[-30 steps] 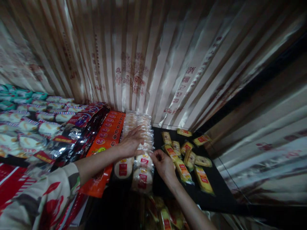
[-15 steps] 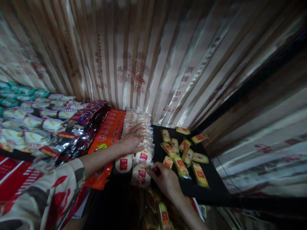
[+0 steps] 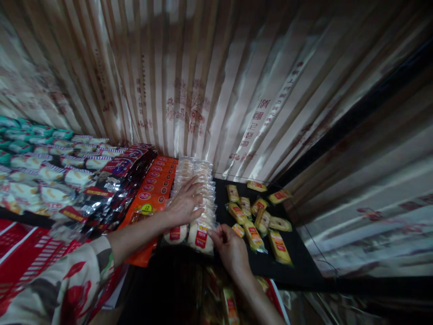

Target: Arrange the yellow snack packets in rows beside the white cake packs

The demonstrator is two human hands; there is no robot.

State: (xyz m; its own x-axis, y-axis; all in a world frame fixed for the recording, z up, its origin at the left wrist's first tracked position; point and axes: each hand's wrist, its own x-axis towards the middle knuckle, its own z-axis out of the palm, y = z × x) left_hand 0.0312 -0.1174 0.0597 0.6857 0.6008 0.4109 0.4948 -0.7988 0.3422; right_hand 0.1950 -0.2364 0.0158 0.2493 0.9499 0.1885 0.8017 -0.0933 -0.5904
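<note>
Two rows of clear-wrapped round pale cakes with red labels stand at the table's front edge. My left hand (image 3: 184, 205) lies across both rows, fingers stretched out and holding nothing. At the front of the right row, a wrapped round cake (image 3: 200, 238) leans against the others. My right hand (image 3: 232, 248) pinches the right edge of its wrapper between thumb and fingertips. The front cake of the left row (image 3: 176, 234) shows partly below my left wrist.
Several yellow-wrapped small cakes (image 3: 253, 235) lie scattered on the black table (image 3: 301, 253) to the right. Orange packets (image 3: 149, 194), dark packets (image 3: 117, 180) and white-wrapped snacks (image 3: 54, 194) fill the left. A red basket (image 3: 30, 253) stands at lower left. Pleated curtain (image 3: 216, 90) hangs behind.
The front cake of the right row has moved back against the row, with my right hand at its edge. My left hand stays over the rows.
</note>
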